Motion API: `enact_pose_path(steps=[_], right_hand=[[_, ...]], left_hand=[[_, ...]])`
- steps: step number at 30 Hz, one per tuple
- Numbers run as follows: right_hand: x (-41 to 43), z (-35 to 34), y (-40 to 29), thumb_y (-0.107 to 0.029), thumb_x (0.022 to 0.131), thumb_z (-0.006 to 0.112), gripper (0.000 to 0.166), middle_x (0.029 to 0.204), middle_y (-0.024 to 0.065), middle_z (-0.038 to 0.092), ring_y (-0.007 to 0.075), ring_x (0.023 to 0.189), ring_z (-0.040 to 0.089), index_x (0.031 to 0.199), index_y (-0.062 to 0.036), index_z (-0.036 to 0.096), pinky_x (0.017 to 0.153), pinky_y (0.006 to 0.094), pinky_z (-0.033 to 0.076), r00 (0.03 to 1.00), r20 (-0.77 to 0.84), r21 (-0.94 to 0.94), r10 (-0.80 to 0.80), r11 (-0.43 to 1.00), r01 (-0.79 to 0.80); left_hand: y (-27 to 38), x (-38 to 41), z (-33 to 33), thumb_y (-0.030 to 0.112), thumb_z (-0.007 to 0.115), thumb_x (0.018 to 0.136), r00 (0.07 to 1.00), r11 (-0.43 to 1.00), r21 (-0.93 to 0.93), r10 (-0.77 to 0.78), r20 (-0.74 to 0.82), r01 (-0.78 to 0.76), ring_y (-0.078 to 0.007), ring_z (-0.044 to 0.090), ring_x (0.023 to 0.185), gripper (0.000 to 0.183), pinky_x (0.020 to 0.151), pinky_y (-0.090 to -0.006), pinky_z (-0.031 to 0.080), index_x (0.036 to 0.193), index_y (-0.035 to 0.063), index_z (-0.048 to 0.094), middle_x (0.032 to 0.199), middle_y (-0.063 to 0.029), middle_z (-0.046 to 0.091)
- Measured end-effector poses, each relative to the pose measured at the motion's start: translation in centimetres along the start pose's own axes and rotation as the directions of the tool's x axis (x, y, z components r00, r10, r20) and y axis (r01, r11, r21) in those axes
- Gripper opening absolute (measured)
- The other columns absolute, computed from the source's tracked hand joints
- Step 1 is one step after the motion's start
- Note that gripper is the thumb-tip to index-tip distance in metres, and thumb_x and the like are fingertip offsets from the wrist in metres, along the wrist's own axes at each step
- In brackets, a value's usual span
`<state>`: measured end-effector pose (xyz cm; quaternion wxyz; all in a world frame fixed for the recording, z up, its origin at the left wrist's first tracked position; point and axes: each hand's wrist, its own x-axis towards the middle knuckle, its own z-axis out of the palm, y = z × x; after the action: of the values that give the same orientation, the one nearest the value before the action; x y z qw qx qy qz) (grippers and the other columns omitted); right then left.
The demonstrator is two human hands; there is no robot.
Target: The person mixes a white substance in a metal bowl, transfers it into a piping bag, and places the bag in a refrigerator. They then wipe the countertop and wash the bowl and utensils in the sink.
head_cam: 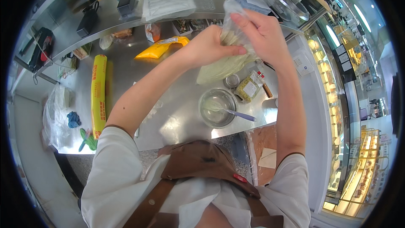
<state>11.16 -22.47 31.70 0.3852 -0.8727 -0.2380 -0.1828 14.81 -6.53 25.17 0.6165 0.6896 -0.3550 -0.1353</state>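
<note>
A clear plastic piping bag (223, 66) filled with pale green cream is held up over the steel table. My left hand (210, 47) is closed around the bag's neck just above the cream, thumb pointing right. My right hand (262, 33) pinches the gathered upper part of the bag. Below the bag stands a clear bowl (217, 123) with green cream residue. A spatula with a purple handle (242, 115) rests in it, its smeared head inside. By the bowl lie a small round metal sieve (232, 80) and a bag of green chopped pieces (249, 88) with a label.
On the left lie a long yellow cling film roll (99, 95), a crumpled plastic bag (58, 114) and a blue crumpled cloth (73, 119). A yellow packet (158, 49) lies towards the back. A raised steel shelf (208, 14) crosses behind my hands. A wooden handle (267, 90) lies at the right.
</note>
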Motion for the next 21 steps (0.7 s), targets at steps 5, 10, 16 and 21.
enact_pose_path(steps=[5, 10, 16, 21], right_hand=[[0.3, -0.6, -0.6, -0.028, 0.090, 0.062, 0.031, 0.055, 0.0087, 0.037, 0.0144, 0.053, 0.032, 0.080, 0.0011, 0.057, 0.049, 0.0319, 0.030, 0.998, -0.018, -0.072, 0.064, 0.995, -0.065], [-0.2, -0.2, 0.2, -0.028, 0.085, 0.066, 0.030, 0.060, 0.0099, 0.048, 0.0157, 0.055, 0.039, 0.082, 0.0000, 0.056, 0.053, 0.0331, 0.034, 0.981, -0.165, -0.186, -0.097, 0.980, 0.065], [-1.2, -1.4, 0.4, -0.021, 0.083, 0.065, 0.023, 0.064, 0.0092, 0.051, 0.0196, 0.057, 0.041, 0.083, 0.0001, 0.055, 0.055, 0.0332, 0.036, 0.978, 0.084, -0.074, 0.189, 0.980, -0.183], [-1.0, -1.1, 1.8, -0.015, 0.083, 0.062, 0.019, 0.062, 0.0110, 0.045, 0.0171, 0.056, 0.038, 0.080, 0.0007, 0.052, 0.053, 0.0323, 0.034, 0.978, 0.160, -0.132, 0.132, 0.985, -0.112]], left_hand=[[-1.3, -0.5, 0.1, 0.023, 0.071, 0.084, 0.999, 0.999, 0.026, -0.045, -0.017, 0.046, -0.0087, 0.061, 0.071, 0.025, 0.066, -0.0283, 0.050, 0.097, 0.0018, 0.069, 0.080, -0.0050, 0.069], [-1.0, -0.5, -0.7, 0.020, 0.071, 0.085, 0.988, 0.989, -0.120, -0.099, -0.118, 0.085, -0.0077, 0.062, 0.077, 0.025, 0.070, -0.0266, 0.050, 0.100, 0.0004, 0.068, 0.086, -0.0034, 0.069], [-0.4, -0.7, -1.9, 0.021, 0.071, 0.085, 0.990, 0.983, -0.172, -0.087, -0.115, 0.067, -0.0098, 0.062, 0.084, 0.025, 0.076, -0.0268, 0.049, 0.100, 0.0019, 0.069, 0.092, -0.0033, 0.069], [1.7, -0.1, -2.0, 0.016, 0.073, 0.082, 1.000, 0.997, -0.076, 0.004, -0.025, -0.006, -0.0089, 0.061, 0.088, 0.028, 0.080, -0.0262, 0.048, 0.106, 0.0023, 0.067, 0.097, -0.0026, 0.068]])
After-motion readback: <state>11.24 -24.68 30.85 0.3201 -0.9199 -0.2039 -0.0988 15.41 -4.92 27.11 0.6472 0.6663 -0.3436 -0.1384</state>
